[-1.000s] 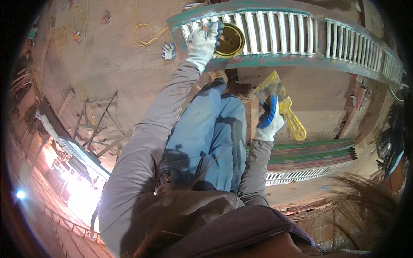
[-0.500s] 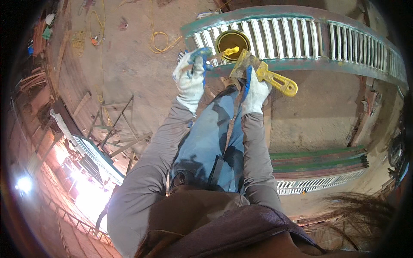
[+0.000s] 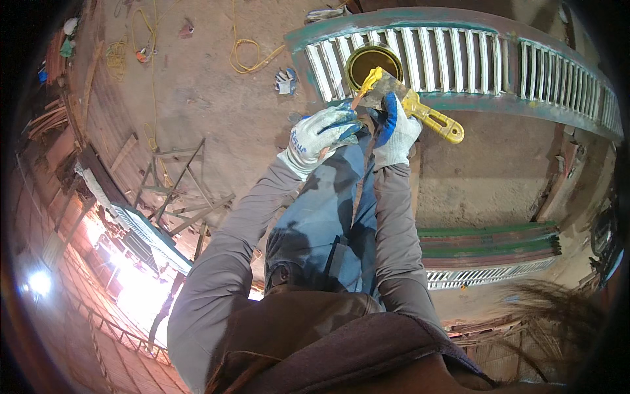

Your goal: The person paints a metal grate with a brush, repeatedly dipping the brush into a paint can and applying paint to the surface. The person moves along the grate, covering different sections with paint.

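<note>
My left hand (image 3: 321,136), in a white and blue work glove, is closed around a thin stick (image 3: 356,100). Thick yellow paste (image 3: 372,77) coats the stick's tip, which lies against the left edge of a wide-bladed putty knife (image 3: 432,119). My right hand (image 3: 398,136), gloved alike, grips the knife where its yellow handle meets the blade. Just beyond both hands stands an open round tin (image 3: 354,60), dark yellow inside, on a slatted frame (image 3: 453,98). The blade partly covers the tin's near rim.
A pair of gloves (image 3: 285,81) lies on the dirt floor near a yellow cord (image 3: 248,67). To the left are wooden trestles (image 3: 176,190). Several stacked green and red-brown frames (image 3: 489,243) lie at the right. Bright light glares at the lower left.
My left hand has moved right and nearer, bringing the yellow-tipped stick out from over the tin to the knife's blade. The right hand still holds the knife, nearly in place.
</note>
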Demonstrator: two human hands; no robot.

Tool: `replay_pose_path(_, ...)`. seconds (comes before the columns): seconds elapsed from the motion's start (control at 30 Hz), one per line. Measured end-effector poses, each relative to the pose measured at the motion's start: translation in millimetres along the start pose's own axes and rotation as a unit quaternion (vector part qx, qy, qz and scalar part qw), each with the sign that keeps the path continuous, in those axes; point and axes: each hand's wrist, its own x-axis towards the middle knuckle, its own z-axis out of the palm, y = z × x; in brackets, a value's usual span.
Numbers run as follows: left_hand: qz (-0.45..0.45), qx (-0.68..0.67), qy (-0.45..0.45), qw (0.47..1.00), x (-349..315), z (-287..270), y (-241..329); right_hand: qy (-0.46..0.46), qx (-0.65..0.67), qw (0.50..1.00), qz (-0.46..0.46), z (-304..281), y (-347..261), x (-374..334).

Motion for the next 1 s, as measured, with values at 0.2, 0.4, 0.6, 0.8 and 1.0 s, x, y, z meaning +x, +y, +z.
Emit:
replay_pose_path(0.2,0.026,-0.038,-0.051,0.998,1.1,1.3,-22.6,0.018,-0.031,0.999,-0.008,5.4,-0.3,-2.1)
replay_pose_path(0.4,0.043,-0.037,-0.087,0.995,11.6,4.3,-38.3,0.013,-0.054,0.998,0.022,-3.7,3.7,1.6)
replay_pose_path(0.6,0.001,-0.027,-0.095,0.995,22.1,21.0,-59.9,-0.153,-0.522,0.773,-0.327,-66.5,27.2,11.4)
replay_pose_path(0.8,-0.187,0.079,0.013,0.979,21.4,43.8,-74.3,-0.091,-0.3,0.949,0.008,-109.0,-5.3,-19.6)
replay_pose_path(1.0,-0.264,-0.002,0.049,0.963,-13.2,71.0,-87.7,-0.019,-0.397,0.909,-0.125,-189.6,-72.5,-11.2)
